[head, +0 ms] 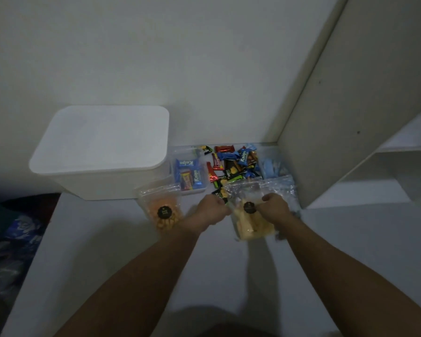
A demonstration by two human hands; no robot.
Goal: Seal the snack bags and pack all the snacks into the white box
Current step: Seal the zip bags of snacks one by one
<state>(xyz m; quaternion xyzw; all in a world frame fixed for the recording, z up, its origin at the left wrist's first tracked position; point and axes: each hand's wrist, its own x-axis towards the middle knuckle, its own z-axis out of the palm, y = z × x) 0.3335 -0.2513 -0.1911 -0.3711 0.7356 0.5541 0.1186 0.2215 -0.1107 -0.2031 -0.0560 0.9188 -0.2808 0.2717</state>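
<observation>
Gripping a clear pouch of pale yellow snacks at its two sides, the left hand and right hand had fingers clamped on it. Left of it lay an orange-snack pouch. Farther off, the lidded white box stood left of clear trays holding wrapped candies.

Both hands, left hand and right hand, grip a clear snack bag; lidded white box far left.
</observation>
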